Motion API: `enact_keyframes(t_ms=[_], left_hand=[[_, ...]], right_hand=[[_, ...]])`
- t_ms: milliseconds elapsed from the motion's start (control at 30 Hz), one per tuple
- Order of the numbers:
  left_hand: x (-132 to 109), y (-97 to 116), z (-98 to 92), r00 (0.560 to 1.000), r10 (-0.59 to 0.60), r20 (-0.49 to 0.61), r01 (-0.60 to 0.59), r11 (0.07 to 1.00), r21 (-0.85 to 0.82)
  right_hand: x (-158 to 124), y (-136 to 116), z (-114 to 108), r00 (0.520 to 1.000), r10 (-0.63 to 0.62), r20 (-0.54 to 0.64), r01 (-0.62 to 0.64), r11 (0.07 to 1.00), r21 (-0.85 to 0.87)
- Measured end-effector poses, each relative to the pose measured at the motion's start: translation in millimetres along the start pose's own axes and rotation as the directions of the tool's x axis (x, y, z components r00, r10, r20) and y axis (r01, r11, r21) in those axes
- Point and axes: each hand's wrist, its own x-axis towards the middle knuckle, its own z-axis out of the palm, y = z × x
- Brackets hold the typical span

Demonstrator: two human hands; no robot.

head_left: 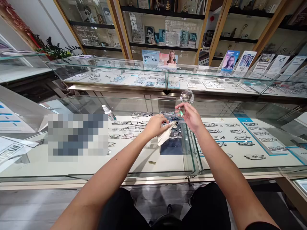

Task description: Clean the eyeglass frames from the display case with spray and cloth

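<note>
Glasses (186,96) sat just above the centre of the frame, pinched in the fingers of your right hand (190,116) over the glass bench (83,166). Just beside it, your left hand (155,125) had its fingers closed on a white cloth (165,135), which hung down. A spray bottle (109,112) stood further left on the bench, well apart.

A long glass-topped display worktop (96,166) spans the near view. On it, toward its far edge, stands a small white spray bottle (108,112). A short brass-coloured bar (152,162) lies near its front edge, and a dark blue square mat (170,147) lies by its middle seam. Under its glass are rows of thin-rimmed spectacle frames (240,137). Beyond it stand a second glass showcase (115,68) and a green leafy plant (54,49).
</note>
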Motion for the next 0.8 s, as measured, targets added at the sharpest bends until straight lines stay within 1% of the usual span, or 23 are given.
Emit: enact_keyframes(t_ms=[67, 100, 167, 200, 233, 267, 300, 367, 400, 433, 467, 500, 567, 667, 733, 800], left_hand=[[-1.1, -0.3, -0.2, 1.0, -0.009, -0.029, 0.008, 0.999, -0.041], [-1.7, 0.1, -0.7, 0.998, -0.036, -0.049, 0.032, 0.996, -0.085], [-1.8, 1.1, -2.0, 0.986, -0.144, -0.082, 0.122, 0.967, -0.225], [-1.1, 1.4, -2.8, 0.973, -0.215, -0.085, 0.178, 0.931, -0.32], [0.4, 1.4, -3.8, 0.954, -0.289, -0.078, 0.23, 0.874, -0.428], [2.5, 1.1, -4.9, 0.932, -0.358, -0.061, 0.27, 0.795, -0.543], [4.9, 0.7, -6.3, 0.906, -0.421, -0.036, 0.296, 0.694, -0.656], [9.8, 0.0, -9.5, 0.861, -0.508, 0.036, 0.306, 0.461, -0.833], [11.5, 0.0, -11.4, 0.846, -0.528, 0.075, 0.299, 0.354, -0.886], [12.4, 0.4, -13.4, 0.839, -0.533, 0.106, 0.29, 0.273, -0.917], [12.5, 1.2, -15.5, 0.841, -0.524, 0.133, 0.284, 0.219, -0.933], [11.8, 2.4, -17.5, 0.849, -0.506, 0.153, 0.281, 0.187, -0.941], [8.8, 5.9, -21.2, 0.864, -0.473, 0.174, 0.277, 0.158, -0.948], [4.6, 11.8, -24.4, 0.873, -0.465, 0.147, 0.246, 0.16, -0.956], [3.6, 14.6, -24.7, 0.88, -0.463, 0.105, 0.216, 0.193, -0.957], [3.7, 16.0, -24.4, 0.883, -0.467, 0.051, 0.188, 0.251, -0.95]], right_hand=[[-0.1, 0.2, -0.3, 1.0, -0.002, -0.003, 0.002, 1.0, -0.008], [-0.2, 0.3, -0.5, 1.0, -0.001, -0.005, 0.001, 1.0, -0.01], [-0.3, 0.3, -0.9, 1.0, 0.0, -0.009, 0.0, 1.0, -0.008], [-0.5, 0.4, -1.1, 1.0, -0.001, -0.01, 0.001, 1.0, -0.002], [-0.6, 0.4, -1.2, 1.0, -0.002, -0.01, 0.002, 1.0, 0.006], [-0.7, 0.5, -1.2, 1.0, -0.004, -0.008, 0.004, 1.0, 0.012], [-0.8, 0.5, -1.3, 1.0, -0.006, -0.006, 0.006, 1.0, 0.015], [-1.1, 0.8, -1.3, 1.0, -0.007, -0.008, 0.007, 1.0, 0.011], [-1.1, 0.9, -1.3, 1.0, -0.005, -0.01, 0.005, 1.0, 0.005], [-1.2, 1.1, -1.4, 1.0, -0.003, -0.012, 0.003, 1.0, 0.0], [-1.2, 1.3, -1.4, 1.0, -0.001, -0.014, 0.001, 1.0, -0.003], [-1.1, 1.5, -1.4, 1.0, 0.001, -0.014, -0.001, 1.0, -0.004], [-1.0, 1.9, -1.4, 1.0, 0.0, -0.011, 0.0, 1.0, 0.002], [-1.0, 2.2, -1.4, 1.0, -0.004, -0.004, 0.004, 1.0, 0.03], [-1.2, 2.3, -1.4, 1.0, -0.005, 0.0, 0.005, 0.999, 0.044], [-1.3, 2.5, -1.5, 1.0, -0.004, -0.005, 0.004, 0.999, 0.037]])
